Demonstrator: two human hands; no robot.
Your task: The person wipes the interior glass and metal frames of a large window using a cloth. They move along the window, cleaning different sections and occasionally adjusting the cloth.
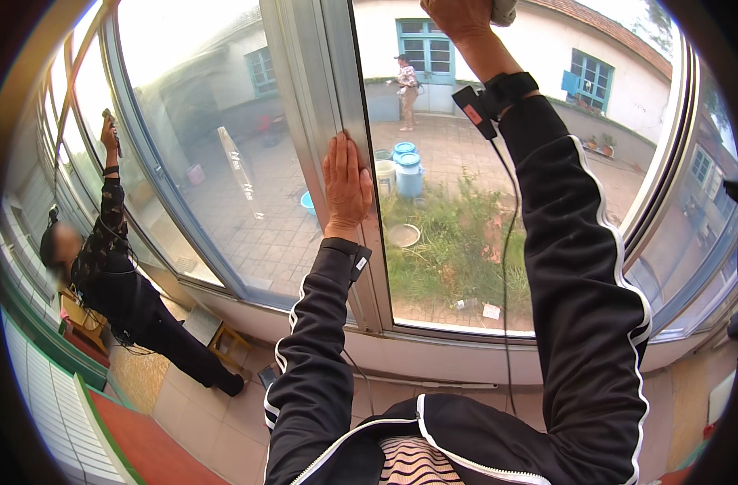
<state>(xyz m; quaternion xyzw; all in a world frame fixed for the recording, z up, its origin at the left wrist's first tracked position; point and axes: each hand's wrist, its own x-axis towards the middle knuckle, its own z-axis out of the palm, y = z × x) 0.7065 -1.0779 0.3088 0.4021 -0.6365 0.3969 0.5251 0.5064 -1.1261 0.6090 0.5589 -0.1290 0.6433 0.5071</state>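
Note:
My left hand (pixel 347 185) lies against the upright metal window frame (pixel 320 91), fingers straight and close together, with nothing seen in it. Raised at the top edge of the view, my right hand (pixel 463 17) is partly cut off. A bunched greyish cloth (pixel 503 12) shows at its side, in its grip. That hand is before the upper part of the right window pane (pixel 429 242); whether the cloth touches the glass cannot be made out. To the left, another glass pane (pixel 211 182) looks hazy, with a strip of lettering on it.
A co-worker (pixel 126 291) stands at the left with one arm raised to the window. Near them is a wooden stool (pixel 214 333). A black cable (pixel 509 242) hangs from my right wrist. Outside are a person (pixel 407 91), blue barrels (pixel 409 173) and weeds (pixel 453 242).

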